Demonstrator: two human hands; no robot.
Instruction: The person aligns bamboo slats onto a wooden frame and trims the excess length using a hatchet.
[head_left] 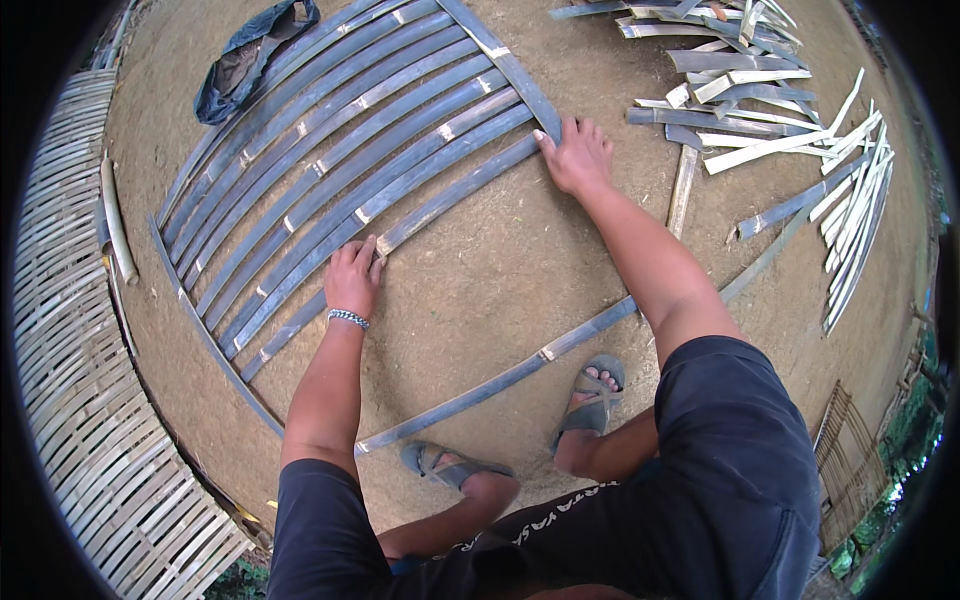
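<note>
A grid of dark split-bamboo strips [345, 108] lies on bare ground, several long strips side by side between two crosspieces. My left hand [353, 277] is closed over the nearest bamboo strip [455, 196] of the grid; its fingertips curl out of sight. At the far end of that strip, my right hand [582, 158] rests with fingers apart, its thumb touching the corner where the strip meets the right crosspiece [515, 72]. The left crosspiece [205, 330] runs beside my left forearm. Another long bamboo strip [500, 380] lies apart, just ahead of my sandalled feet.
Split bamboo pieces [740, 85] are heaped at the far right, beside a bundle of pale slats [850, 235]. A slatted bamboo panel [75, 320] borders the left side. Dark crumpled plastic [235, 75] lies at the grid's far left edge. A short bamboo pole [118, 225] is near the panel.
</note>
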